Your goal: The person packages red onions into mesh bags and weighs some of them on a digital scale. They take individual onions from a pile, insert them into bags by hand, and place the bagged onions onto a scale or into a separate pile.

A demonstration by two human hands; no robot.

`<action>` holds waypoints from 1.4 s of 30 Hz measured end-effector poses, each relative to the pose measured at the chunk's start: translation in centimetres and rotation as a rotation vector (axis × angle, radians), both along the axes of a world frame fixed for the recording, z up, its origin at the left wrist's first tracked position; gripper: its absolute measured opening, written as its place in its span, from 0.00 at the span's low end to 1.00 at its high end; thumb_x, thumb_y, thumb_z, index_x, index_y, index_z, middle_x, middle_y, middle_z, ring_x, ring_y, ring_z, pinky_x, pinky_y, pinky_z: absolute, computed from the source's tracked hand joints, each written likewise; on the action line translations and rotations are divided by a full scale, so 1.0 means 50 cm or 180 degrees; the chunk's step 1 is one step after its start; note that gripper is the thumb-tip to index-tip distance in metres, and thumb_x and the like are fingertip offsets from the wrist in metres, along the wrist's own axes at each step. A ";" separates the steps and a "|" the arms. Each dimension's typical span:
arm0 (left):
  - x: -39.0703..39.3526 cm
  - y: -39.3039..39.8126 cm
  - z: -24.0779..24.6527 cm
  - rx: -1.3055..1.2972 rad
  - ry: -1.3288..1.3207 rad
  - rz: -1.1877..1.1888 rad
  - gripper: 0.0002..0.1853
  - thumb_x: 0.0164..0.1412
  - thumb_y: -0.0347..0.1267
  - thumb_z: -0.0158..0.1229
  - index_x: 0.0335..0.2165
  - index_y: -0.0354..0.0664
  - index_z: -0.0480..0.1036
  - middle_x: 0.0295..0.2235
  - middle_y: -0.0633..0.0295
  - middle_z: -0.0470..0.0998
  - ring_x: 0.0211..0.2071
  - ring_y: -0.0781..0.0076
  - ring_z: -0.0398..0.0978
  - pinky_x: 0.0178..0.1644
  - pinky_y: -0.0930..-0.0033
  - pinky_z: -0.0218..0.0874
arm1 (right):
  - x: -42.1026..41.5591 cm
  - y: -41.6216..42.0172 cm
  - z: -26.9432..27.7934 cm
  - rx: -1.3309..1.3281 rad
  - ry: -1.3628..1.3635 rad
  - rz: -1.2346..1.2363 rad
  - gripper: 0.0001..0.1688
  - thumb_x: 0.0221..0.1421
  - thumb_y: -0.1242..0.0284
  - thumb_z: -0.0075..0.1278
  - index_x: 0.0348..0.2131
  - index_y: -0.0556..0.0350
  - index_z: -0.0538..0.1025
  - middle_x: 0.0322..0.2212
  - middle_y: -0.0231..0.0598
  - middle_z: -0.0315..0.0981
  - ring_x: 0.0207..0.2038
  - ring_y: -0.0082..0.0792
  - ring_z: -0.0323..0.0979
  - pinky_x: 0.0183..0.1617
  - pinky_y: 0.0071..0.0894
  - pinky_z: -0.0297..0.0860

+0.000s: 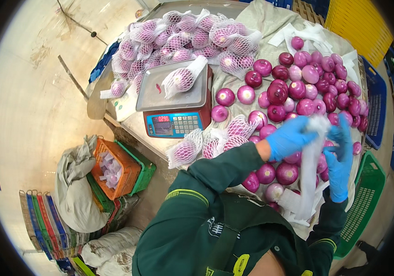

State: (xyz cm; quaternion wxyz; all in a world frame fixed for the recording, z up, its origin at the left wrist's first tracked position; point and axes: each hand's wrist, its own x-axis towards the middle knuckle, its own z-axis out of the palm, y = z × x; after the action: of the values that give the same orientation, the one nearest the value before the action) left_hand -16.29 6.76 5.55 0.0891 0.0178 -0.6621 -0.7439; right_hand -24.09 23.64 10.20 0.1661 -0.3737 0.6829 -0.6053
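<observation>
My left hand (288, 139), in a blue glove, pinches the upper end of a long white mesh sleeve (309, 179), which hangs down towards my body. The sleeve's top is blurred by motion. Close to its right side is my right hand (340, 158), also gloved in blue, with fingers apart and curled towards the sleeve. Peeled red onions (305, 107) lie loose around and beneath both hands. More flat white sleeves (292, 201) rest near my chest. Several onions in white netting (185, 150) lie left of my left forearm.
A digital scale (174, 122) with a lit display carries one netted pack (183, 79) on its steel pan. Behind it rises a heap of netted onions (183, 38). Crates stand around the table: blue (376, 103), green (362, 203), yellow (359, 27) and orange (124, 172).
</observation>
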 end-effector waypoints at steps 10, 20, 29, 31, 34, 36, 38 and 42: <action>-0.031 0.063 0.114 0.1707 0.0595 -0.0619 0.37 0.52 0.15 0.46 0.61 0.39 0.47 0.61 0.62 0.53 0.61 0.72 0.51 0.63 0.68 0.47 | -0.053 0.046 -0.013 -0.0128 0.1000 -0.0842 0.17 0.56 0.83 0.45 0.47 0.59 0.73 0.38 0.39 0.72 0.43 0.27 0.67 0.50 0.25 0.63; -0.105 0.085 0.010 -0.0106 -0.0860 -0.1330 0.13 0.59 0.31 0.54 0.43 0.37 0.71 0.42 0.62 0.73 0.43 0.76 0.69 0.50 0.74 0.59 | -0.111 0.132 -0.013 -0.0484 -0.1171 -0.0690 0.13 0.62 0.73 0.40 0.37 0.62 0.75 0.27 0.31 0.72 0.24 0.16 0.65 0.30 0.17 0.63; -0.280 0.087 -0.007 0.2675 -0.1697 -0.1480 0.10 0.64 0.32 0.46 0.38 0.36 0.67 0.36 0.57 0.74 0.36 0.68 0.75 0.44 0.67 0.68 | -0.236 0.243 -0.136 0.0862 -0.1522 0.0698 0.16 0.55 0.68 0.50 0.39 0.60 0.77 0.33 0.32 0.75 0.35 0.21 0.69 0.43 0.24 0.65; -0.304 0.092 -0.044 0.1306 -0.1972 -0.2244 0.14 0.63 0.34 0.46 0.42 0.36 0.69 0.38 0.60 0.74 0.37 0.75 0.73 0.42 0.72 0.66 | -0.301 0.279 -0.162 -0.0248 -0.1849 0.0098 0.18 0.54 0.66 0.52 0.38 0.65 0.76 0.31 0.35 0.76 0.32 0.23 0.72 0.40 0.24 0.69; -0.388 0.106 -0.097 -0.0845 -0.1549 -0.2270 0.13 0.58 0.32 0.53 0.40 0.36 0.71 0.34 0.63 0.75 0.33 0.78 0.71 0.38 0.74 0.65 | -0.374 0.297 -0.202 -0.1250 -0.2954 -0.0113 0.19 0.55 0.68 0.51 0.42 0.65 0.73 0.33 0.35 0.75 0.32 0.23 0.73 0.39 0.26 0.69; -0.488 0.102 -0.145 -0.0844 -0.1069 -0.1183 0.10 0.55 0.29 0.55 0.37 0.37 0.71 0.28 0.64 0.74 0.28 0.77 0.70 0.31 0.75 0.63 | -0.441 0.285 -0.263 -0.0332 -0.2123 -0.0574 0.20 0.55 0.67 0.51 0.42 0.65 0.73 0.33 0.34 0.75 0.32 0.23 0.73 0.36 0.26 0.68; -0.584 0.092 -0.185 -0.0014 -0.0871 -0.0363 0.10 0.56 0.28 0.52 0.37 0.36 0.71 0.29 0.64 0.73 0.27 0.77 0.69 0.30 0.75 0.61 | -0.512 0.251 -0.261 0.0858 -0.1649 -0.1272 0.21 0.51 0.63 0.52 0.39 0.62 0.73 0.30 0.40 0.75 0.31 0.36 0.74 0.33 0.34 0.66; -0.767 0.088 -0.274 0.0356 -0.0992 -0.0220 0.16 0.62 0.36 0.46 0.44 0.38 0.69 0.37 0.61 0.75 0.35 0.69 0.74 0.40 0.67 0.66 | -0.695 0.186 -0.328 0.1382 0.1339 -0.2295 0.15 0.53 0.62 0.44 0.32 0.57 0.70 0.30 0.60 0.70 0.36 0.60 0.68 0.38 0.54 0.63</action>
State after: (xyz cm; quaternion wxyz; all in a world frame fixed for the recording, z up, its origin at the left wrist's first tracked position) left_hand -54.63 11.16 -8.13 -0.0414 0.1150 -0.6257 -0.7704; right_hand -58.83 32.94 -6.18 -0.1225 -0.1838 0.8988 -0.3787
